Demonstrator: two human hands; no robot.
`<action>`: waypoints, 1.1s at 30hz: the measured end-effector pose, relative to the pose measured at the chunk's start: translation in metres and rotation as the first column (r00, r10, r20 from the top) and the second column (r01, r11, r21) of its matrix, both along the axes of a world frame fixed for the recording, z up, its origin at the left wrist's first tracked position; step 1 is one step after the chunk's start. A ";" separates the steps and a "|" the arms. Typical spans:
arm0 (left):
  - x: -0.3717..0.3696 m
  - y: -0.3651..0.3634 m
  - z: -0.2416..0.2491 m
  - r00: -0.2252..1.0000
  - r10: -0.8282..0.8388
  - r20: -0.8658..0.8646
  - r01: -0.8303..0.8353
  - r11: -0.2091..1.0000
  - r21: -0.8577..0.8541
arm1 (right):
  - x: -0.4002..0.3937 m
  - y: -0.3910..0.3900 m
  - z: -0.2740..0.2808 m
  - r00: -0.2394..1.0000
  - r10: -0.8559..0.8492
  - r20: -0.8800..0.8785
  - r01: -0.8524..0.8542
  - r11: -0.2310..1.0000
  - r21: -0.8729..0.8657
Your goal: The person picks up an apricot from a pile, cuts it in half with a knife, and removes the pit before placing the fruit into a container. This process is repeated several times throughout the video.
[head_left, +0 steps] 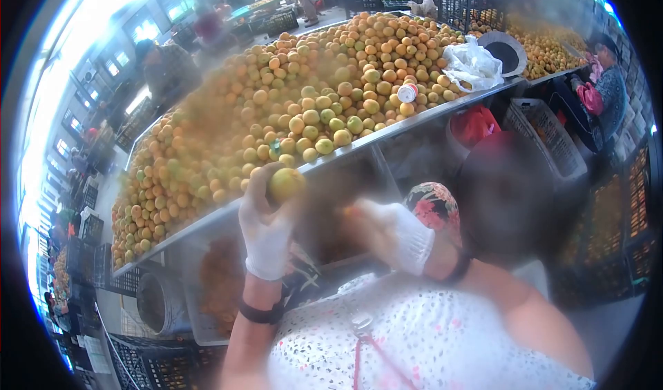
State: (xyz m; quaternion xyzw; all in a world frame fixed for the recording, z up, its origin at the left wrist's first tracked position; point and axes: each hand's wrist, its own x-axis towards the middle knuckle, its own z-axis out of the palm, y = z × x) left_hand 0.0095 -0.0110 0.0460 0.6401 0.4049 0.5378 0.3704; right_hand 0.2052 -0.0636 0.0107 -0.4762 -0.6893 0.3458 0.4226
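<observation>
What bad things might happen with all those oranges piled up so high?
The left hand, in a white glove, holds one fruit by its fingers only, right beside the table edge; it might slip and drop. The heap of oranges reaches that low edge, so a nudge could roll some off. The right hand is blurred, so what it holds cannot be told.

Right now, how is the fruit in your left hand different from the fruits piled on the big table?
The held fruit is one alone, yellow-green, lifted in the left hand; the piled fruits are many, mostly orange with some green, lying heaped on the metal table. Both look round and about the same size.
</observation>
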 end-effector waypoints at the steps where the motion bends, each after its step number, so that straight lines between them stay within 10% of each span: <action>1: 0.001 0.000 -0.001 1.000 -0.007 0.007 0.007 1.000 -0.002 | -0.001 0.003 -0.007 1.000 -0.010 -0.006 0.010 0.998 0.059; 15: -0.001 0.000 0.005 0.975 -0.073 0.209 0.122 0.964 -0.235 | -0.002 0.005 -0.008 0.948 -0.206 0.243 0.155 0.965 0.213; 23: -0.011 0.001 -0.002 0.865 -0.193 0.463 0.326 0.918 -0.225 | -0.005 0.009 -0.012 0.889 -0.057 -0.455 0.031 0.997 -0.065; 33: 0.000 0.001 -0.006 0.813 -0.246 0.527 0.408 0.887 -0.216 | -0.008 0.004 -0.007 0.949 0.071 -0.308 -0.092 0.994 -0.056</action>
